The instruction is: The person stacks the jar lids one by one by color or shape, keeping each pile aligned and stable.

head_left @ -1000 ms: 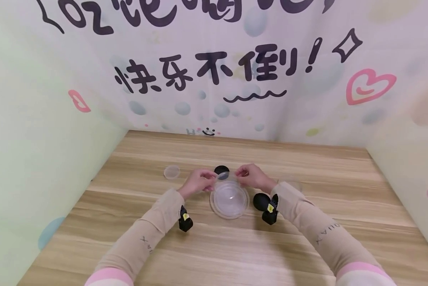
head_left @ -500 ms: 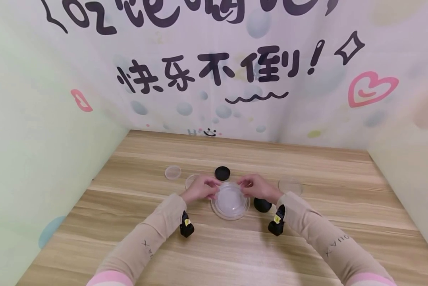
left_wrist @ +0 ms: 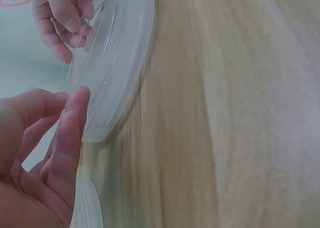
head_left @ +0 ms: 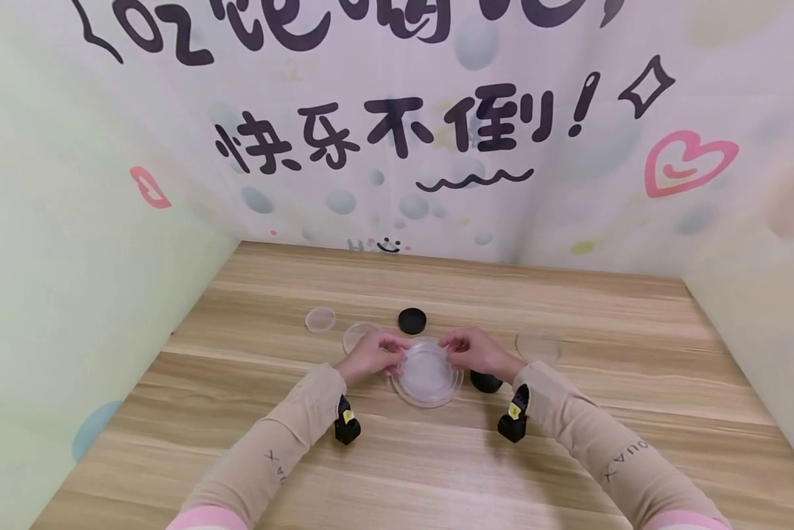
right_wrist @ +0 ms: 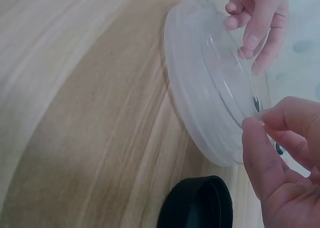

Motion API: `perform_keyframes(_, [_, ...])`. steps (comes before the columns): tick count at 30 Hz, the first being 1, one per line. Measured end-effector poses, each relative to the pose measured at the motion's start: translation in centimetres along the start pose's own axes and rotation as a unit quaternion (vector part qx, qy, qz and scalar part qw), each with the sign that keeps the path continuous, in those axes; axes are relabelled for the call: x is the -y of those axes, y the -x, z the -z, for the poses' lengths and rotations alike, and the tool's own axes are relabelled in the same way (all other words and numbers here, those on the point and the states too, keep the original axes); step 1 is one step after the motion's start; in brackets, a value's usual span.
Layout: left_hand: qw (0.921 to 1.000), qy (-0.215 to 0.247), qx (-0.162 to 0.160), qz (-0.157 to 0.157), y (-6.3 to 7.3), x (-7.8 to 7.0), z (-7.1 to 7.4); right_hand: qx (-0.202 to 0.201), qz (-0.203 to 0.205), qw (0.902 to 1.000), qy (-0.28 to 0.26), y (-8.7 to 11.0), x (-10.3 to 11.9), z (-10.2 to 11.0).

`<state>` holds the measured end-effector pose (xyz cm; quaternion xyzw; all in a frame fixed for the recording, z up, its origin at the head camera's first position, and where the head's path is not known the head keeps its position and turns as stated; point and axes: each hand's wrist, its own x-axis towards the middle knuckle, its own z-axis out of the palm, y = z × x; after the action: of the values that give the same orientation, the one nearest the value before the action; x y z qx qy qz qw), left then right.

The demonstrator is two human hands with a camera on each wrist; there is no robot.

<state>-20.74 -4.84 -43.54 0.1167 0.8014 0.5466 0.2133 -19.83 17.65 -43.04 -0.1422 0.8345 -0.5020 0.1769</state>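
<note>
A stack of clear round plastic lids (head_left: 429, 397) lies mid-table, the larger ones frosted at the bottom. My left hand (head_left: 373, 353) and right hand (head_left: 478, 351) pinch opposite sides of a clear round lid (left_wrist: 79, 73) at the top of the stack. In the left wrist view the left thumb and index finger meet at its edge. The right wrist view shows the same grip by the right fingertips (right_wrist: 254, 125), with the thin lid right over the frosted stack (right_wrist: 185, 78).
A black round cap (head_left: 412, 321) lies behind the stack, and another black cap (head_left: 486, 380) sits beside the right hand. Clear discs lie around: a small one (head_left: 320, 319) at far left, one (head_left: 359, 335) behind the left hand, one (head_left: 539, 346) at right.
Both hands have come down and slightly nearer with the clear lid, which was tilted above the stack and now lies close over it. In the last half second they have hardly moved.
</note>
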Motion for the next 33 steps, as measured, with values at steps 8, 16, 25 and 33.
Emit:
perform_keyframes(8, [0.9998, -0.017, 0.000, -0.006, 0.03, 0.12, -0.14, -0.004, 0.011, 0.9996, 0.025, -0.12, -0.23, -0.13])
perform_keyframes(16, [0.9997, -0.023, -0.002, -0.004, 0.11, 0.06, -0.25, -0.009, 0.022, 0.9990, 0.038, -0.16, -0.47, -0.17])
perform_keyframes(25, [0.9999, -0.011, -0.010, 0.004, 0.14, 0.18, -0.29, -0.014, 0.022, 0.9988, 0.041, -0.13, -0.55, -0.21])
perform_keyframes(33, [0.9998, -0.013, -0.013, 0.002, 0.10, 0.27, -0.38, -0.022, 0.023, 0.9985, 0.045, 0.00, -0.46, -0.26])
